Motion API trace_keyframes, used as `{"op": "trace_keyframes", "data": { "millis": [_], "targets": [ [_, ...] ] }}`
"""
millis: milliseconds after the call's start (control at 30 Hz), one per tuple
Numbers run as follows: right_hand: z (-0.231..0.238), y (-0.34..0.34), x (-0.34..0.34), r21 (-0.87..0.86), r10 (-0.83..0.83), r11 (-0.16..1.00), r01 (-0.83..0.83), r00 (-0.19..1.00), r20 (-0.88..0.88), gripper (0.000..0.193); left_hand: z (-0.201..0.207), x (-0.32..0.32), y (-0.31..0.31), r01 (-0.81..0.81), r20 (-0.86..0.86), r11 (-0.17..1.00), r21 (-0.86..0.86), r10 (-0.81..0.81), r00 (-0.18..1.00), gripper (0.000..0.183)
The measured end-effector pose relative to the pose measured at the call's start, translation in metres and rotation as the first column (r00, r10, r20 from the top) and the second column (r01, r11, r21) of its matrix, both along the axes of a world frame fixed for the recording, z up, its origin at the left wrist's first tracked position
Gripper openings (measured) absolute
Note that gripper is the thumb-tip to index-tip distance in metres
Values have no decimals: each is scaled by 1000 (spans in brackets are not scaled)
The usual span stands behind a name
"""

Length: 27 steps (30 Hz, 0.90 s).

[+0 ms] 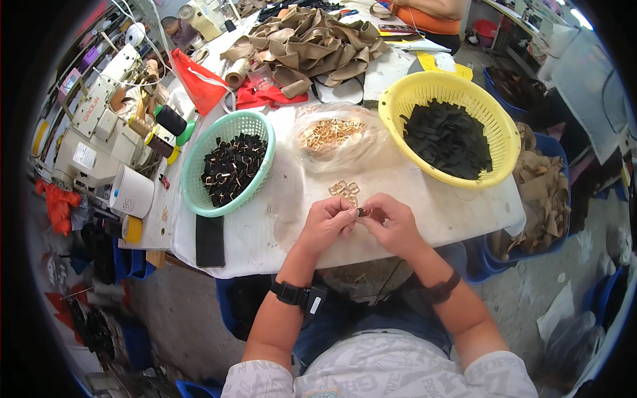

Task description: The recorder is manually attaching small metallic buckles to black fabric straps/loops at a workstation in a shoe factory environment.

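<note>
My left hand and my right hand meet over the front of the white-covered table, fingertips pinched together. Between them is a small black strap piece, mostly hidden by the fingers; whether a ring is on it I cannot make out. Just beyond my fingers lie several loose gold metal rings. Behind these, a clear plastic bag lies open with many gold rings inside. To the left, a green basket holds black pieces fitted with gold rings. At the right, a yellow basket contains black strips.
A black phone lies at the table's front left edge. Sewing machines and thread spools stand at the left. Brown fabric pieces are heaped at the back. A blue bin of brown pieces stands right. Another person is across the table.
</note>
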State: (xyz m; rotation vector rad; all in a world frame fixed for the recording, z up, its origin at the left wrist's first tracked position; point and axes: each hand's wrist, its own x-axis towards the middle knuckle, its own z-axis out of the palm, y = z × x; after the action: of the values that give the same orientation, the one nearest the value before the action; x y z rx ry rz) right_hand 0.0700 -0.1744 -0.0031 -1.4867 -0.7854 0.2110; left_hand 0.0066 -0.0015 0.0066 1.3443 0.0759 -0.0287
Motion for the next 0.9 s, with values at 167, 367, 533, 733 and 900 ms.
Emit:
{"op": "trace_keyframes", "data": {
  "millis": [167,367,533,733,900],
  "targets": [
    [-2,4,-2,67,-60,996,55,995,78,18,-2,1,0,-31,-41,999,-29,30,999,12],
    [-4,7,-4,134,-113,985,104,992,58,18,-6,2,-2,-39,-5,997,-74,39,999,17],
    [-6,5,-2,84,-82,994,70,984,161,19,-6,3,-4,-81,7,993,-88,82,997,19],
    [6,5,-5,20,-89,996,89,996,25,22,-4,3,-3,-69,-14,996,-56,68,998,19],
    [9,6,-2,25,-103,995,100,961,256,27,-5,3,-2,-16,39,999,-44,18,999,20]
  ]
}}
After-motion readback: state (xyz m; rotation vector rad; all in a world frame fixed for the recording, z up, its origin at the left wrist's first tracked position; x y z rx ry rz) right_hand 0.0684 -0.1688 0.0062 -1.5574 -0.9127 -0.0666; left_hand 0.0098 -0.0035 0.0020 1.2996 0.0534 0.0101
